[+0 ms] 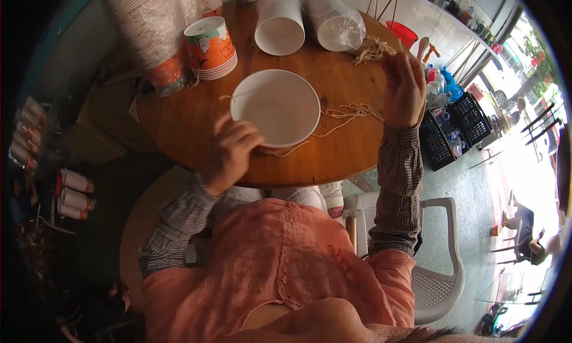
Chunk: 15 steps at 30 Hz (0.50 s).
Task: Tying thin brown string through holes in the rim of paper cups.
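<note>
A large white paper bucket (277,104) stands on the round wooden table with its open mouth facing up. My left hand (234,145) is at its near left rim, slightly blurred, fingers curled in; whatever they may pinch is hidden. A short end of string (224,97) sticks out over the left rim. On the right, my right hand (406,91) is raised over the table edge, fingers stretched upward, with nothing visible in them. Thin tan string (351,112) lies loosely looped between the bucket and my right wrist. A bundle of strings (375,50) rests beyond it.
Two sleeves of nested white buckets (280,36) lie at the table's far side. An orange printed bucket stack (210,50) and a tall wrapped stack (143,33) stand far left. Black crates (456,128) and a plastic chair (438,277) are right of the table (333,164).
</note>
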### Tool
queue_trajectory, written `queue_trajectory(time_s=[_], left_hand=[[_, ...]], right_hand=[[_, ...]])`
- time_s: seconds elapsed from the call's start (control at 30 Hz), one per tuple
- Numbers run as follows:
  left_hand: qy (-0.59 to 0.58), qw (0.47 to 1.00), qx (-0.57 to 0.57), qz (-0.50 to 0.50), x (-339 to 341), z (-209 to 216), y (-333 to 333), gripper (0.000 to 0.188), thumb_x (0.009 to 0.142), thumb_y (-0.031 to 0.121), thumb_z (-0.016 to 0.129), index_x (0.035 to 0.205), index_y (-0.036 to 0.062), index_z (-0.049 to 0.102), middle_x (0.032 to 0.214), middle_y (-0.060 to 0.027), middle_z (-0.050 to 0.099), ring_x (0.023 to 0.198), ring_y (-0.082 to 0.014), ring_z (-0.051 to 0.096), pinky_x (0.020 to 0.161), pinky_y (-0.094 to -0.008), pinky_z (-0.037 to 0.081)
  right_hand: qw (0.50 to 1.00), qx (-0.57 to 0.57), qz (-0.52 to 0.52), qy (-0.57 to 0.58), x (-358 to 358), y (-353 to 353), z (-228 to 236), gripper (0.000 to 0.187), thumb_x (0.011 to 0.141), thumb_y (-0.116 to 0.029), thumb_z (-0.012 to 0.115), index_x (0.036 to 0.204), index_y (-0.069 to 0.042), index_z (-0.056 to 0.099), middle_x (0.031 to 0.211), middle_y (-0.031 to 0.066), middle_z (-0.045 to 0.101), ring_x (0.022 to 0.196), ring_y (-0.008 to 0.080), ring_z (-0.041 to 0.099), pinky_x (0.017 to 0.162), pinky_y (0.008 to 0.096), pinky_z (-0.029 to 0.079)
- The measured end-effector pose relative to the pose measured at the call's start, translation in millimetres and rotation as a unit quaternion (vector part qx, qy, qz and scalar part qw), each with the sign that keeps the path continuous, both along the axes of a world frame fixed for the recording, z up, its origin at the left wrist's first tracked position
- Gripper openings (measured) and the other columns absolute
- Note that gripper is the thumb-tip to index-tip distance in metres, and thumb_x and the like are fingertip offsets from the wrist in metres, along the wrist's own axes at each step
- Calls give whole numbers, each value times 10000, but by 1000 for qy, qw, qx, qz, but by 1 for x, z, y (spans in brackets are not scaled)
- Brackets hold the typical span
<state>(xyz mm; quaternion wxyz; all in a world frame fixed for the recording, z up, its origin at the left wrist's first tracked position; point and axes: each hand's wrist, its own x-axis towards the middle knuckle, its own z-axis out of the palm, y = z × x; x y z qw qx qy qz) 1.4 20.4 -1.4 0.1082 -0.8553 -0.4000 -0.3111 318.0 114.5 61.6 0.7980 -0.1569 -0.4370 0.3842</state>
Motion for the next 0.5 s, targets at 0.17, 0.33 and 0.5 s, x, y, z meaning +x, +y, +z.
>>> queue_trajectory(time_s=[0.17, 0.33, 0.5], left_hand=[[37, 999, -21, 33, -71, 6, 2, 197, 812, -25, 513, 904, 58, 666, 1151, -78, 633, 1217, -257, 522, 1047, -463, 340], [7, 999, 3, 48, -52, 21, -12, 395, 788, -79, 472, 1133, 34, 629, 1197, -93, 616, 1224, -285, 512, 1048, -459, 349], [-94, 988, -97, -69, -31, 16, -44, 448, 756, -11, 485, 1186, 31, 602, 1168, -132, 625, 1152, -285, 569, 1058, -445, 331]], right_hand=[[994, -102, 5, -45, -23, -26, -65, 100, 945, -84, 546, 1008, -20, 587, 1098, 126, 640, 1046, 222, 609, 921, 338, 494], [985, -134, 8, -109, -78, -67, -103, 108, 936, -65, 565, 1007, 4, 606, 1112, 106, 639, 1059, 175, 589, 907, 292, 468], [984, -119, 46, -123, -111, -114, -128, 76, 935, -20, 558, 993, 24, 579, 1074, 86, 610, 952, 127, 561, 866, 262, 449]])
